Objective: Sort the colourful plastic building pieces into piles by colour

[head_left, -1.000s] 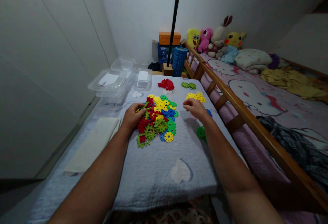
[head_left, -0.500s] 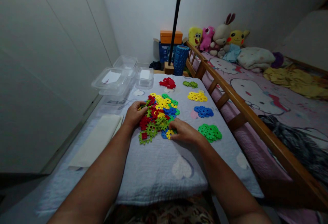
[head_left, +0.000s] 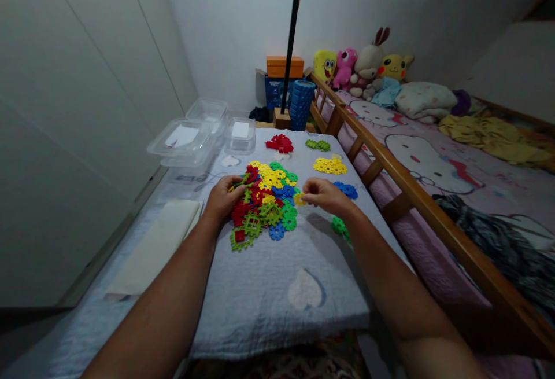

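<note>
A mixed pile of coloured plastic interlocking pieces (head_left: pixel 265 199) lies on a pale quilted surface (head_left: pixel 277 286). My left hand (head_left: pixel 223 197) rests curled on the pile's left edge, fingers closed over some green pieces. My right hand (head_left: pixel 323 194) hovers just right of the pile, pinching a yellow round piece (head_left: pixel 299 198). Sorted groups lie beyond: red pieces (head_left: pixel 280 143), light green pieces (head_left: pixel 318 145), yellow pieces (head_left: pixel 330 166), blue pieces (head_left: pixel 347 190) partly behind my right hand, and green pieces (head_left: pixel 340 225) partly hidden by my right forearm.
Clear plastic containers (head_left: pixel 191 136) stand at the back left. A white folded cloth (head_left: pixel 156 246) lies on the left. A wooden bed rail (head_left: pixel 403 188) runs along the right, with plush toys (head_left: pixel 364 66) on the bed. A black pole (head_left: pixel 291 37) rises behind.
My right hand picked a yellow round piece from the pile's near edge and lifted it up and to the right. My left hand stayed on the pile.
</note>
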Available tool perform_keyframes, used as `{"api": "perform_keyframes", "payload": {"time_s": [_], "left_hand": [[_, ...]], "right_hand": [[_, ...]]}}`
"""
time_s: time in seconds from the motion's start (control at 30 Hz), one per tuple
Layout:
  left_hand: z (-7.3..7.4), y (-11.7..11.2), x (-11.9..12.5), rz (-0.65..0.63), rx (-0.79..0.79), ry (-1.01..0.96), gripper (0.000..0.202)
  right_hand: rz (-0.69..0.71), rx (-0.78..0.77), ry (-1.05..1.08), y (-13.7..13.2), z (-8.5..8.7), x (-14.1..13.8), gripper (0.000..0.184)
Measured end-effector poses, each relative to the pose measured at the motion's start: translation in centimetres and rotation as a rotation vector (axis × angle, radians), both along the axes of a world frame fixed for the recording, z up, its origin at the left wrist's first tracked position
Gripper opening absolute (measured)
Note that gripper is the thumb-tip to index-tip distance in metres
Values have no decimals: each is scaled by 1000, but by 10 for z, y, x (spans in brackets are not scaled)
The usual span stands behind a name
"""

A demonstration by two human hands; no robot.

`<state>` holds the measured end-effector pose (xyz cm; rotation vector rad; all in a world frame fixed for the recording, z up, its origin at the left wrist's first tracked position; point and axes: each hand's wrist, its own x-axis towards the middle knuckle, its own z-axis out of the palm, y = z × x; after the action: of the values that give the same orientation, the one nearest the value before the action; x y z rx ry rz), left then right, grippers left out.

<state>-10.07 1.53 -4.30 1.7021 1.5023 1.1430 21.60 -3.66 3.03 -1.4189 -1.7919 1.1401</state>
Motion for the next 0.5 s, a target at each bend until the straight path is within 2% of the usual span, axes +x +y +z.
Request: {"api": "perform_keyframes", "payload": {"time_s": [0.17,0.3,0.4,0.5], "left_hand": [[5,-1,0,-4,3,12,38],[4,0,0,-10,7,17,39],[2,1,0,-8,11,16,39],[1,1,0,-10,4,1,40]], "right_hand": [[-505,27,121,56,1,49,17],[-926,6,151,89,-5,81,22],[-1071,-34,168,103,-13,95,22],[-1105,-59,168,111,-20,101,19]]}}
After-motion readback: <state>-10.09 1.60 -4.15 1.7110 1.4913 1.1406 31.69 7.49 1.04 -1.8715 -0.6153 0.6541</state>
